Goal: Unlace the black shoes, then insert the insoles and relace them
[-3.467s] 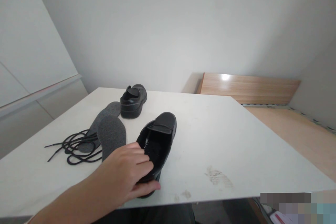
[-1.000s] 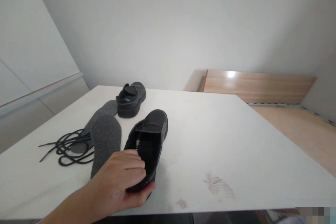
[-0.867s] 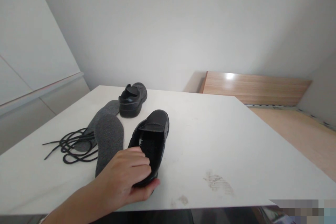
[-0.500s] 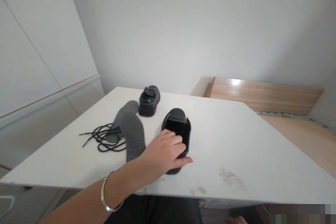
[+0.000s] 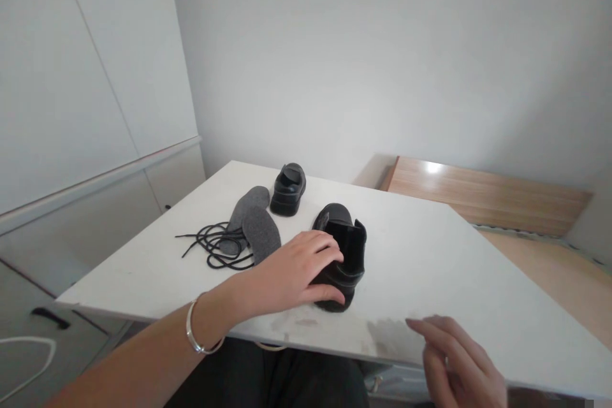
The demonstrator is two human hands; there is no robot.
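Note:
A black shoe without laces stands on the white table, its opening toward me. My left hand grips its left side and heel, thumb at the back and fingertips at the opening. My right hand is over the front edge of the table, right of the shoe; it holds nothing, fingers apart and loosely bent. A second black shoe stands farther back. Two grey insoles overlap left of the shoes, with black laces in a loose tangle beside and over them.
White cabinets stand along the left. A wood-grain board is beyond the table at the back right, with a pale wooden surface in front of it. Smudges mark the table near its front edge. My legs are under that edge.
My right hand has risen into view from the bottom edge. The near shoe has turned slightly, and my left hand has shifted from over its opening to its left side. The view has shifted too.

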